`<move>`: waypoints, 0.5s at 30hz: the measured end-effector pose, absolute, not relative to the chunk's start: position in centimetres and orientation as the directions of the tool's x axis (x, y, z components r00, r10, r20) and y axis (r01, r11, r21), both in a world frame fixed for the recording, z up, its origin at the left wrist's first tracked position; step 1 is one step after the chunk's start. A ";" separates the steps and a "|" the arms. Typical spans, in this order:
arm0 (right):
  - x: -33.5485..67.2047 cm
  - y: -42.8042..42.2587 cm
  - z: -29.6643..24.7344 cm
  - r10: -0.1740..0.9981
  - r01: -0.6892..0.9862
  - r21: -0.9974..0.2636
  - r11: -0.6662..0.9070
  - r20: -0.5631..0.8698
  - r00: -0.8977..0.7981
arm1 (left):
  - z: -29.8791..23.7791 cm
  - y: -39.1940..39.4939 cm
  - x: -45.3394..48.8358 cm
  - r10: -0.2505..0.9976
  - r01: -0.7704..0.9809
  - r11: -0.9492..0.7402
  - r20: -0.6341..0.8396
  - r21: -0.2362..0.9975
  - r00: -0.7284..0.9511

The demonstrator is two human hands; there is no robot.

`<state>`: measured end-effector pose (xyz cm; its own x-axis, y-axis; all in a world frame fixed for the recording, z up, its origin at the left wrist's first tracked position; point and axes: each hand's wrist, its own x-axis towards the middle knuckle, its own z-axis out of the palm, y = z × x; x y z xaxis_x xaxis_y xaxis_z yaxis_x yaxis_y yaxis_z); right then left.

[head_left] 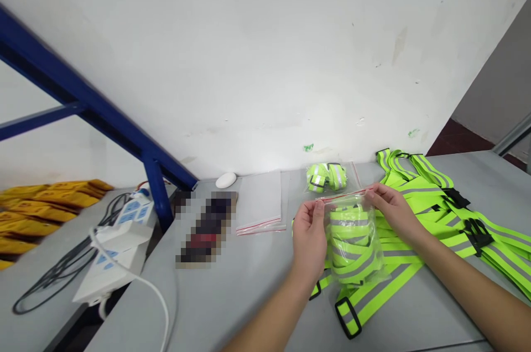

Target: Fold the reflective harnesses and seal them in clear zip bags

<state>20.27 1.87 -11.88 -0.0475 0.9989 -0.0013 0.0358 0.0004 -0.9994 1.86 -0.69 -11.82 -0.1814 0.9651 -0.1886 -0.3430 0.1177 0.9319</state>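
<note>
A clear zip-lock bag (379, 263) with a red seal line hangs between my two hands. Inside it lies a coiled neon-yellow reflective strap (352, 241) with grey stripes. My left hand (309, 238) pinches the bag's top left corner between thumb and fingers. At the top right corner, my right hand (392, 211) pinches the seal the same way. Beneath and to the right of the bag spreads a pile of loose reflective straps (427, 191) with black buckles. A second bagged strap (326, 176) rests behind, near the wall.
Flat clear zip-lock bags (261, 200) lie left of my hands, with a white oval object (226, 180) behind them. A pixelated item (207, 227) is beside these. Further left are a blue metal frame (160, 191), white power strips (120, 252) with cables, and yellow packets (45, 208).
</note>
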 end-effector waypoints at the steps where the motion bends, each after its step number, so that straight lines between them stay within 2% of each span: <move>1: 20.3 1.8 -11.8 0.997 0.037 -0.999 0.002 -0.001 -0.078 | -11.8 -0.8 1.9 0.966 -0.331 0.103 -0.174 0.938 -0.192; 4: 20.2 1.3 -11.3 0.989 0.042 -0.999 -0.001 -0.008 -0.145 | -11.8 -1.1 2.0 0.971 -0.313 0.062 -0.130 0.948 -0.202; 7: 20.0 0.9 -11.0 0.995 0.061 -0.998 -0.013 -0.019 -0.099 | -11.9 -1.3 2.1 0.972 -0.306 0.047 -0.114 0.951 -0.204; 15: 19.6 0.9 -11.1 0.997 0.038 -0.998 -0.041 -0.043 -0.058 | -11.5 -1.4 2.6 0.974 -0.409 0.176 -0.217 0.896 -0.057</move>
<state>19.61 0.90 -11.12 -0.0583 0.9974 -0.0427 0.0375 -0.0405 -0.9985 2.60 -1.38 -11.52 -0.0574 0.9744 -0.2173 -0.4086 0.1757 0.8956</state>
